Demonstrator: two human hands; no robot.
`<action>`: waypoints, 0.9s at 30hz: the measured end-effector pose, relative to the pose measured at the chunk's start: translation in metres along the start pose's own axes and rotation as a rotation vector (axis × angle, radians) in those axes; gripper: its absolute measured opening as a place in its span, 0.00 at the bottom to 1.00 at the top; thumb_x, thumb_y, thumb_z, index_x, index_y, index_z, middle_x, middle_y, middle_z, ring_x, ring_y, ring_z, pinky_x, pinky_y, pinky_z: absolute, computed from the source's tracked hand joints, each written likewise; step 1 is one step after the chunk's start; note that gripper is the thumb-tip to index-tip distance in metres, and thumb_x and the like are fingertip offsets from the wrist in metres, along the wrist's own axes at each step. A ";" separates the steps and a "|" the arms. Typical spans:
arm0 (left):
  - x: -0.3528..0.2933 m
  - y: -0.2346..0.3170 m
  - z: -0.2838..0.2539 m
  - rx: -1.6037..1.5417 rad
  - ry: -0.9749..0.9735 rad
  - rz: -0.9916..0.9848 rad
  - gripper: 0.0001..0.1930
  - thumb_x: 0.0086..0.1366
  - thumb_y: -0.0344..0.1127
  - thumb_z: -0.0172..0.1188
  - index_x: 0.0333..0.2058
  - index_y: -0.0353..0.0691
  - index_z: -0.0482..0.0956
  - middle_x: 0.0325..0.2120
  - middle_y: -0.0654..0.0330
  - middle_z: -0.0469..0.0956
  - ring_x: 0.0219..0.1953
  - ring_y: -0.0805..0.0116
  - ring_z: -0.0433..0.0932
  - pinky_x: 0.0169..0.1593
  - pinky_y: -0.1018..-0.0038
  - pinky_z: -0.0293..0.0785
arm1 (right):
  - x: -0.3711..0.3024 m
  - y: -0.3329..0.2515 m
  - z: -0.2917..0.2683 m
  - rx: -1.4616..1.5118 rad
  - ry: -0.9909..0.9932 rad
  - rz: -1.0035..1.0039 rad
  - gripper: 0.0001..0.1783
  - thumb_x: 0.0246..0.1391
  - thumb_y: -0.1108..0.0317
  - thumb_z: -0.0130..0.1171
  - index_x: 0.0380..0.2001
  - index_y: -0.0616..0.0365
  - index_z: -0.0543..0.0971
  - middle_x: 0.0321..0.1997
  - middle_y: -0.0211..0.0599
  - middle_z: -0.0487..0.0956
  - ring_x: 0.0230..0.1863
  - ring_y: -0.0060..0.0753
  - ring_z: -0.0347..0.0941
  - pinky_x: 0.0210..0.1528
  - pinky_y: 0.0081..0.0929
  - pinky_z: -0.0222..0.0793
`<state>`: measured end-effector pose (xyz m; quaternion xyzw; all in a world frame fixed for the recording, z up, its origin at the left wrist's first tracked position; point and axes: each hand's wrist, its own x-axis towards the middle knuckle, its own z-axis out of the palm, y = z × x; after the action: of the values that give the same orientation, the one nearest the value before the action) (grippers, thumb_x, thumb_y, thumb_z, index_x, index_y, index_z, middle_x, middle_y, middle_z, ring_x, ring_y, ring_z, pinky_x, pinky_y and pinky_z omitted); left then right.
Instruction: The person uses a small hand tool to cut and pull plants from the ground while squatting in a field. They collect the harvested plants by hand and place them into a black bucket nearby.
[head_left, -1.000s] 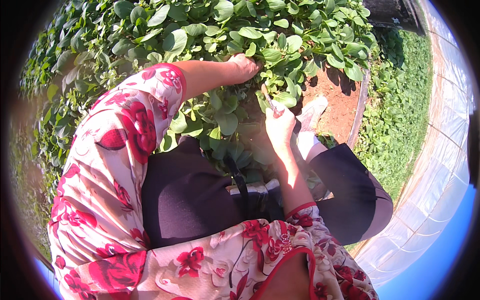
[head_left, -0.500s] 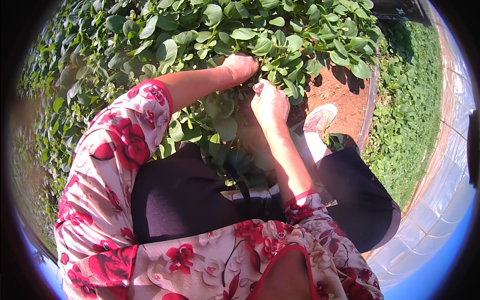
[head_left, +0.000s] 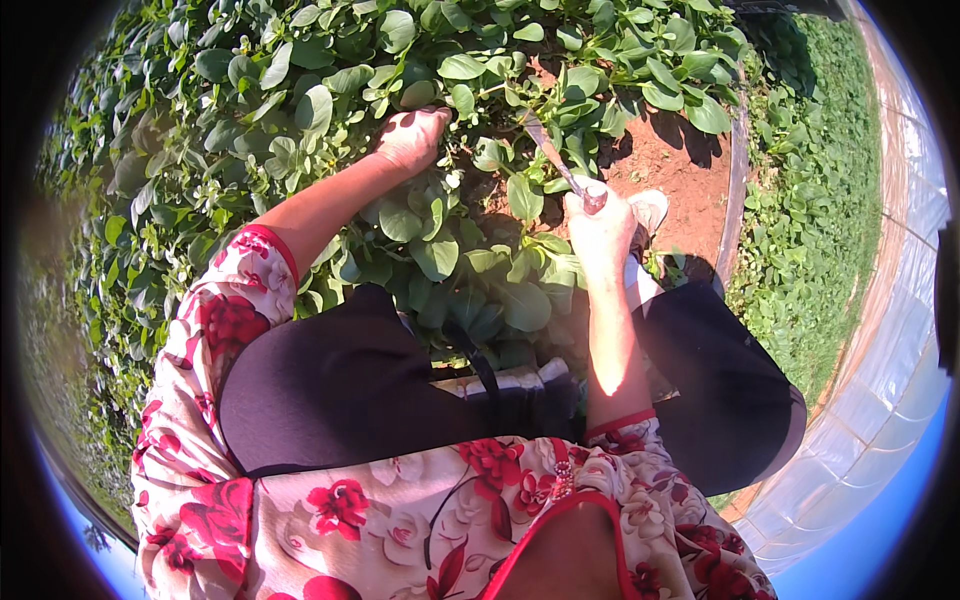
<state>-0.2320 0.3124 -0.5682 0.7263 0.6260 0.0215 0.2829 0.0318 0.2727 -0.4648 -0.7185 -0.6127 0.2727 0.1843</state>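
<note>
Leafy greens [head_left: 349,79]: hands apart, blade in view

Dense mass of rounded mid-green leaves, glossy in the sun, thin stems, small paler leaves mixed in. Fills upper left and upper centre, thinning to reddish soil [head_left: 690,205] right of centre.

Left hand [head_left: 412,140], upper centre: fingers curled in among the leaves; can't tell if they pinch a stem. Right hand [head_left: 604,235], right of centre: fingers wrapped around the handle of a knife [head_left: 548,147], blade angled up-left into foliage.

Vs 0.5 s ago: hands were nearly together, blade hidden. Now left hand sits further left, right hand lower right, stems exposed between them.
</note>
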 end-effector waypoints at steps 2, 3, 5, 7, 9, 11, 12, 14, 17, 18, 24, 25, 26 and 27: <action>-0.010 0.010 -0.004 0.037 0.026 0.043 0.15 0.53 0.26 0.50 0.41 0.40 0.72 0.40 0.50 0.74 0.39 0.48 0.77 0.42 0.59 0.75 | -0.005 -0.018 0.001 -0.047 -0.039 0.036 0.13 0.44 0.69 0.62 0.37 0.57 0.82 0.28 0.41 0.82 0.31 0.35 0.79 0.38 0.29 0.72; -0.014 0.013 -0.002 0.065 0.076 0.094 0.14 0.54 0.27 0.50 0.41 0.40 0.72 0.41 0.51 0.72 0.40 0.49 0.77 0.43 0.59 0.74 | -0.007 -0.025 0.003 -0.070 -0.059 0.054 0.13 0.44 0.69 0.62 0.37 0.56 0.82 0.28 0.42 0.82 0.32 0.37 0.79 0.38 0.30 0.72; -0.018 0.021 -0.014 0.150 -0.051 0.241 0.10 0.60 0.32 0.47 0.39 0.39 0.72 0.40 0.52 0.69 0.41 0.51 0.75 0.42 0.58 0.74 | -0.007 -0.028 0.007 -0.243 -0.147 0.075 0.12 0.47 0.67 0.57 0.37 0.53 0.81 0.30 0.48 0.80 0.36 0.48 0.78 0.39 0.36 0.72; -0.009 0.018 -0.006 0.156 -0.030 0.407 0.10 0.61 0.33 0.46 0.39 0.38 0.72 0.41 0.52 0.69 0.42 0.52 0.75 0.39 0.59 0.74 | -0.009 -0.031 0.010 -0.238 -0.172 0.076 0.10 0.50 0.65 0.54 0.35 0.47 0.81 0.28 0.49 0.80 0.34 0.55 0.77 0.37 0.43 0.72; -0.005 0.016 0.000 0.281 0.177 0.580 0.09 0.59 0.34 0.49 0.37 0.40 0.71 0.27 0.54 0.75 0.33 0.55 0.78 0.29 0.61 0.74 | -0.009 -0.034 0.017 -0.189 -0.175 0.071 0.11 0.48 0.67 0.55 0.36 0.50 0.81 0.29 0.49 0.80 0.35 0.52 0.77 0.38 0.41 0.72; 0.018 0.033 -0.002 0.320 -0.122 0.512 0.11 0.59 0.34 0.48 0.41 0.41 0.71 0.29 0.56 0.75 0.32 0.57 0.78 0.28 0.61 0.74 | -0.009 -0.032 0.017 -0.167 -0.134 0.085 0.12 0.48 0.68 0.55 0.36 0.52 0.81 0.30 0.50 0.79 0.35 0.52 0.77 0.38 0.40 0.72; 0.026 0.033 0.006 0.163 0.014 0.496 0.14 0.60 0.34 0.48 0.45 0.41 0.71 0.30 0.56 0.75 0.32 0.57 0.78 0.27 0.60 0.74 | -0.010 -0.030 0.021 -0.155 -0.109 0.087 0.12 0.48 0.68 0.55 0.37 0.52 0.81 0.29 0.50 0.79 0.35 0.52 0.77 0.38 0.40 0.72; 0.036 0.032 0.018 0.692 -0.014 0.606 0.16 0.57 0.32 0.51 0.46 0.39 0.71 0.33 0.52 0.76 0.35 0.56 0.77 0.30 0.60 0.75 | -0.007 -0.022 0.040 -0.102 -0.062 0.071 0.11 0.47 0.67 0.55 0.36 0.52 0.80 0.28 0.50 0.79 0.35 0.54 0.77 0.38 0.40 0.72; 0.046 0.043 0.013 0.485 0.068 0.482 0.09 0.57 0.33 0.54 0.36 0.41 0.76 0.34 0.55 0.78 0.36 0.58 0.79 0.31 0.62 0.76 | 0.011 -0.024 0.069 -0.088 -0.092 0.048 0.10 0.47 0.68 0.54 0.33 0.53 0.80 0.28 0.51 0.79 0.36 0.55 0.76 0.39 0.42 0.71; 0.059 0.053 0.018 0.465 -0.085 0.481 0.09 0.56 0.33 0.55 0.36 0.41 0.77 0.33 0.56 0.79 0.35 0.58 0.80 0.29 0.62 0.76 | 0.019 -0.021 0.073 -0.090 -0.017 0.015 0.10 0.47 0.68 0.53 0.33 0.52 0.80 0.28 0.51 0.79 0.36 0.56 0.76 0.39 0.43 0.71; 0.068 -0.002 0.068 0.169 0.163 0.397 0.12 0.55 0.31 0.53 0.39 0.38 0.75 0.30 0.54 0.79 0.32 0.58 0.81 0.34 0.66 0.77 | 0.015 -0.050 0.062 -0.317 -0.236 -0.211 0.14 0.47 0.66 0.57 0.40 0.47 0.80 0.28 0.47 0.80 0.34 0.54 0.77 0.39 0.45 0.73; 0.054 0.007 0.048 0.059 0.082 0.359 0.14 0.60 0.34 0.51 0.44 0.38 0.74 0.31 0.51 0.79 0.36 0.56 0.79 0.38 0.63 0.75 | 0.009 -0.049 0.054 -0.312 -0.235 -0.204 0.14 0.47 0.66 0.57 0.40 0.47 0.80 0.28 0.47 0.80 0.34 0.54 0.77 0.39 0.45 0.73; 0.050 0.013 0.044 0.075 0.159 0.366 0.14 0.60 0.34 0.51 0.43 0.38 0.74 0.31 0.51 0.79 0.35 0.55 0.79 0.37 0.63 0.75 | 0.002 -0.050 0.038 -0.298 -0.215 -0.186 0.13 0.49 0.65 0.57 0.40 0.48 0.80 0.28 0.47 0.80 0.33 0.53 0.77 0.39 0.44 0.73; 0.047 0.020 0.040 0.088 0.236 0.370 0.13 0.60 0.34 0.51 0.43 0.38 0.74 0.30 0.51 0.78 0.34 0.55 0.79 0.35 0.63 0.75 | -0.003 -0.052 0.023 -0.306 -0.178 -0.128 0.13 0.49 0.65 0.56 0.40 0.48 0.80 0.28 0.48 0.80 0.33 0.52 0.78 0.38 0.43 0.73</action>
<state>-0.1891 0.3390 -0.6081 0.8330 0.5111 0.1307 0.1667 -0.0233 0.2774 -0.4516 -0.6710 -0.7052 0.2266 0.0350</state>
